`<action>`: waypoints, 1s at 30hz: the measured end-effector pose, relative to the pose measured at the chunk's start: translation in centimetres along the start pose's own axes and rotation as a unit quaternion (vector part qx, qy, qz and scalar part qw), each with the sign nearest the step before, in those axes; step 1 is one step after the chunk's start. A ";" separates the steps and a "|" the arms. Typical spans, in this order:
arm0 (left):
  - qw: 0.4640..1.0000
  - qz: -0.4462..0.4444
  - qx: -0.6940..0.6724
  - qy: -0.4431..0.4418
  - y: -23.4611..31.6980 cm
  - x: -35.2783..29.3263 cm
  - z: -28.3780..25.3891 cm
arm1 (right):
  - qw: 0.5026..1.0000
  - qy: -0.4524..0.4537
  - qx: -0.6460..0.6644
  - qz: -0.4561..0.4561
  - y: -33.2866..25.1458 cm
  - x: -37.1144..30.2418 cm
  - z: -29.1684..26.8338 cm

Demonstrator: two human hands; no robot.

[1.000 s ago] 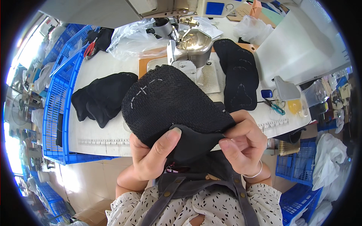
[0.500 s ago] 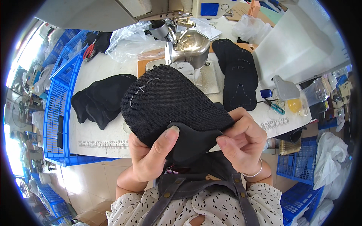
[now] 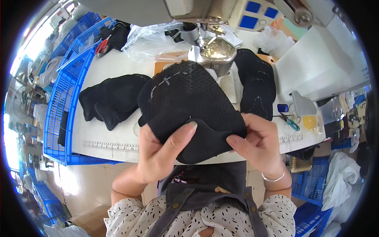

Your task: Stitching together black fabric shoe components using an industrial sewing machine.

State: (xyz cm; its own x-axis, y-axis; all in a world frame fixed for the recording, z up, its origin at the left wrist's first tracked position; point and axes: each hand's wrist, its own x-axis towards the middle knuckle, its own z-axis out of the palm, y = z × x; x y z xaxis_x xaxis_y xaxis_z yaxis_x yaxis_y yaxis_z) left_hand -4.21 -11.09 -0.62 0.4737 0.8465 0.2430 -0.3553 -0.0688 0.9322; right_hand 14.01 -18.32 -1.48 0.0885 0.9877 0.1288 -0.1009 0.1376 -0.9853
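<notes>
A black mesh fabric piece with white marks near its upper left edge hangs between my hands over the table's front. Along its lower edge lies a smooth black panel with a curved edge. My left hand grips the left side, thumb on top at the panel's edge and fingers hidden underneath. My right hand pinches the right corner between thumb and bent fingers. Just beyond the fabric stands a sewing machine, its metal arm partly covered by the piece.
Black fabric pieces are piled on the left, and white-marked black pieces on the right. A blue plastic crate borders the table's left side. Red-handled scissors, small teal snips and clear plastic bags lie about.
The fabric and both hands have shifted slightly right, and the piece has turned somewhat. My right fingers have moved along its corner. The whole view has also shifted.
</notes>
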 end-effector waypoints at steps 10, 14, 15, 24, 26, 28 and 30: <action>0.988 -0.042 0.133 -0.065 0.1 4.9 -3.3 | 0.992 -0.098 -0.071 0.035 -0.9 4.9 -0.7; 0.988 0.023 0.138 -0.059 1.3 6.7 -3.5 | 0.993 -0.098 -0.034 0.065 -1.3 6.8 -0.6; 0.994 -0.086 0.070 -0.021 1.7 7.7 -3.7 | 0.992 -0.096 -0.012 0.081 -1.4 7.4 -0.7; 0.982 -0.186 -0.002 -0.021 1.3 11.8 -2.9 | 0.996 -0.052 -0.025 0.071 -2.0 8.7 -1.3; 0.981 -0.192 -0.008 -0.035 1.3 12.3 -2.5 | 0.997 -0.039 -0.013 0.071 -2.0 8.5 -1.3; 0.982 -0.187 -0.018 -0.037 1.2 12.5 -2.0 | 0.998 -0.031 0.002 0.047 -1.7 8.4 -1.4; 0.992 -0.120 0.033 0.010 1.0 12.8 -1.5 | 0.999 -0.018 0.012 0.048 -1.6 8.4 -1.5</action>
State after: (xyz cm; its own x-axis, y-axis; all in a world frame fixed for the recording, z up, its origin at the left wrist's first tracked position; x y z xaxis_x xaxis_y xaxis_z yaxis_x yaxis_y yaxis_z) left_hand 0.24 0.47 3.03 0.5215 0.8532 0.0078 -0.1806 0.1014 0.9783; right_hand 16.39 -10.36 1.05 0.0408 0.9984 0.0383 -0.1308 0.0433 -0.9905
